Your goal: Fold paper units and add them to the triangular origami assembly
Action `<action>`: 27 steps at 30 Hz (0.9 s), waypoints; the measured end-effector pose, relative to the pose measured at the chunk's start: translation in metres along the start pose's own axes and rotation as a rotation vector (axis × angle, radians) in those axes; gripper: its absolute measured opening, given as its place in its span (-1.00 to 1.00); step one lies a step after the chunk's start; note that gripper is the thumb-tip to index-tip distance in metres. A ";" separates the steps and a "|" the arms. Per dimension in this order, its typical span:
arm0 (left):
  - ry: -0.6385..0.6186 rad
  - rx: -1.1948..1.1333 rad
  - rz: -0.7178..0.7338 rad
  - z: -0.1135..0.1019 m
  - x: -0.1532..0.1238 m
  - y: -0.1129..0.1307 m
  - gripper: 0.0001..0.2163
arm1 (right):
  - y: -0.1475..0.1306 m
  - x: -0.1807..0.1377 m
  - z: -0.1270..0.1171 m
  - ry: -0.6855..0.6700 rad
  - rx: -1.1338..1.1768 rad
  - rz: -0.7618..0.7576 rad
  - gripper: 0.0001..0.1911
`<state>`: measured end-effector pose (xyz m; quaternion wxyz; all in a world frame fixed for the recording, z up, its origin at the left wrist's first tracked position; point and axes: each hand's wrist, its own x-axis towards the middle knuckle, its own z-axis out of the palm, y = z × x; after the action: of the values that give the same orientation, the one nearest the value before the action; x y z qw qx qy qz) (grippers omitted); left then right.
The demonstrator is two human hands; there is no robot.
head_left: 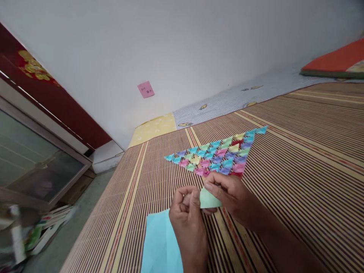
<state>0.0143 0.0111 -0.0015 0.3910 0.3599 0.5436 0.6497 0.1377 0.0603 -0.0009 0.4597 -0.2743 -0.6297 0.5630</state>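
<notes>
I see a white wall filling the far side, with a striped mat spread up toward it, probably chosen because it gives a broad surface to work on. Along the mat's far edge I make out a pale patterned cloth, and at the far right some orange bedding, apparently pushed there to leave the middle free.

On the mat, just beyond the hands, small folded papers in many colours form rows that narrow toward the left. I judge they are set in rows so that their edges line up; the right hand hides part of the near side. Nearer and to the left, a blue sheet lies flat, partly covered by the left arm, likely placed there to be within easy reach.

The left hand is clamped on the left edge of a pale green paper, thumb against curled fingers. The right hand is pinched on its upper right part, thumb on top. So the green piece sits between the two hands, close together over the mat; gripping it from both sides seems meant to steady it. I cannot tell its full outline under the fingers.
</notes>
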 end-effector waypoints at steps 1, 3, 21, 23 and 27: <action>-0.043 0.021 -0.018 -0.002 0.001 0.002 -0.72 | -0.001 0.000 -0.004 -0.024 0.010 0.006 -0.71; -0.147 0.074 -0.071 -0.006 0.003 0.005 -0.71 | -0.004 -0.002 -0.010 -0.041 -0.075 -0.017 -0.70; -0.134 -0.376 -0.174 -0.003 0.006 -0.001 -0.77 | 0.004 0.004 0.001 -0.053 0.197 0.053 -0.82; -0.182 -0.388 -0.202 -0.004 0.005 0.000 -0.78 | 0.005 0.003 0.001 -0.024 0.126 0.012 -0.77; -0.272 -0.328 -0.238 -0.010 0.000 -0.002 -0.80 | 0.007 0.003 -0.002 0.115 -0.024 -0.064 -0.64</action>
<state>0.0058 0.0074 -0.0050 0.5877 0.3091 0.4115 0.6242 0.1370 0.0660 -0.0072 0.5095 -0.2917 -0.6174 0.5236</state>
